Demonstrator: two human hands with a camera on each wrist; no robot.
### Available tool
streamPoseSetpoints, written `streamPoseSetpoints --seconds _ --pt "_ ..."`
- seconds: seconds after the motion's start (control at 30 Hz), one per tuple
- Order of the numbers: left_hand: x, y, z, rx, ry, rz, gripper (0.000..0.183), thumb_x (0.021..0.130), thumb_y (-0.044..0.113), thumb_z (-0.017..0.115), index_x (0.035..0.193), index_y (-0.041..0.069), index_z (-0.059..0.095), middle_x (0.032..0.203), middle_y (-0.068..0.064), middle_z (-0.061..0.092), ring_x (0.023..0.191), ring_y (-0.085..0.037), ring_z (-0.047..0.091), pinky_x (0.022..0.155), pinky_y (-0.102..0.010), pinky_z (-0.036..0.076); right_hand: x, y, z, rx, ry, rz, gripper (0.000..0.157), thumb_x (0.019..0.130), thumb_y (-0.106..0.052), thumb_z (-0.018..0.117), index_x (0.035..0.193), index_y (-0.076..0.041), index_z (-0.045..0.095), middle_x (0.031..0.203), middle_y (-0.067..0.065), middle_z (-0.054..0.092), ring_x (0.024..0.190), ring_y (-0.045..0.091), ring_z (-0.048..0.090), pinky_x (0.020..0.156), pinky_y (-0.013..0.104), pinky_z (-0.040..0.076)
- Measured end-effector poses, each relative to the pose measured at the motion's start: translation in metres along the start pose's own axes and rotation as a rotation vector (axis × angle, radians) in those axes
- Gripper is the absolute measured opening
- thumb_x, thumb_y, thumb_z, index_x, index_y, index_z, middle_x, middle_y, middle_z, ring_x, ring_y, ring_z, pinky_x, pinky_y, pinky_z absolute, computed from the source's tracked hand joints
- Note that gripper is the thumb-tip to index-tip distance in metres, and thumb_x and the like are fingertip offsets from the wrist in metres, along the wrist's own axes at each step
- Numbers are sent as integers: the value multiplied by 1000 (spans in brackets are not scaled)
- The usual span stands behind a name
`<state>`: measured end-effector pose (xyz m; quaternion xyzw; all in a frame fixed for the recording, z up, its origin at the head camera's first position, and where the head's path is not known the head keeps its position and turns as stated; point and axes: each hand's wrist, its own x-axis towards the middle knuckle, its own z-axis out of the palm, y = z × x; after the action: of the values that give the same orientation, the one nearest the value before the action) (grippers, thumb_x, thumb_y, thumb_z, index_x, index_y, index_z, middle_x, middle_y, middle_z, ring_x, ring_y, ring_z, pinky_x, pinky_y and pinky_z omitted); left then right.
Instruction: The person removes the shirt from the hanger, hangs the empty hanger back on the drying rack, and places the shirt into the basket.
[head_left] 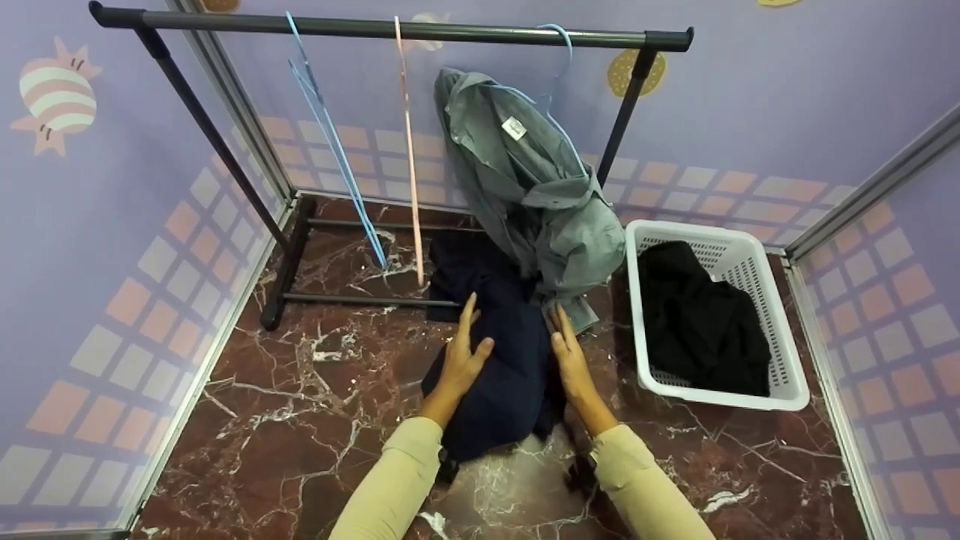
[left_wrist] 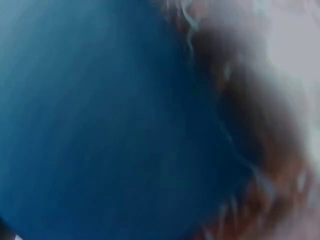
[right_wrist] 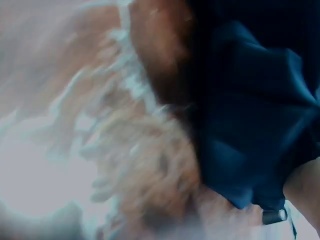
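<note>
A navy blue garment point(head_left: 499, 390) is bunched lengthwise between my two hands, over the floor. My left hand point(head_left: 463, 361) is at its left side, fingers straight and pointing away from me, thumb spread over the cloth. On the right side my right hand point(head_left: 574, 364) has its fingers extended along the cloth, near the hem of a grey shirt point(head_left: 525, 165). That shirt hangs lopsided on a blue hanger point(head_left: 566, 135). In the left wrist view the navy cloth point(left_wrist: 110, 130) fills most of the picture, blurred; the right wrist view shows its folds point(right_wrist: 250, 115).
A dark clothes rack point(head_left: 390, 26) stands at the back, carrying another blue hanger point(head_left: 341, 157) and a pink hanger point(head_left: 410, 157). On the right, a white basket point(head_left: 634, 300) holds black clothing point(head_left: 697, 322). Patterned walls close in on the marbled floor point(head_left: 277, 420).
</note>
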<state>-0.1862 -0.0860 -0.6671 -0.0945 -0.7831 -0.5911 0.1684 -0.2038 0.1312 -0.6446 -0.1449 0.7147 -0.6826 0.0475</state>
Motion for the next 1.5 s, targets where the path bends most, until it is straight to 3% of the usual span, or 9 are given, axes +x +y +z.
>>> streamPoseSetpoints --seconds 0.27,0.47,0.7,0.87,1.1,1.37,1.5 --pt "1 13 19 -73 6 -19 104 93 80 45 164 8 22 169 -15 30 142 -45 47 114 -65 40 3 -16 10 12 -12 117 66 109 -15 47 167 -12 15 173 14 15 158 35 22 127 55 22" --pt "-1 29 27 -62 3 -73 98 92 78 52 165 19 26 164 -14 40 143 -37 50 116 -60 41 -1 -40 14 80 -6 143 70 106 -14 57 165 -7 21 170 20 23 152 35 34 121 47 36" --pt "2 53 31 -19 44 -82 85 95 67 59 164 27 29 161 -11 45 140 -31 54 115 -53 45 0 -36 8 18 66 31 73 103 -9 63 165 -14 25 167 17 33 148 32 43 114 31 44" --pt "6 75 33 -25 69 -48 77 98 49 65 164 26 31 161 -8 45 141 -25 53 117 -48 44 -5 -53 2 -69 71 -27 72 104 -13 62 165 -20 25 164 15 39 147 28 44 111 24 44" --pt "7 106 37 -62 77 34 74 98 28 68 163 23 33 161 -3 45 143 -19 50 119 -43 42 -13 -82 -11 -103 68 -118 67 103 -9 62 163 -11 31 163 15 41 151 29 39 115 18 39" --pt "4 146 49 -77 76 48 73 100 42 65 163 24 34 158 -4 49 140 -19 54 118 -40 44 -25 -114 -36 -91 44 -155 65 101 1 60 160 -2 32 162 22 40 150 35 37 116 17 37" --pt "3 156 60 -83 61 70 73 100 49 63 162 24 34 158 -6 50 139 -21 55 116 -40 46 -32 -124 -48 -132 27 -132 62 102 0 60 159 -6 38 163 18 40 150 25 40 117 18 37"
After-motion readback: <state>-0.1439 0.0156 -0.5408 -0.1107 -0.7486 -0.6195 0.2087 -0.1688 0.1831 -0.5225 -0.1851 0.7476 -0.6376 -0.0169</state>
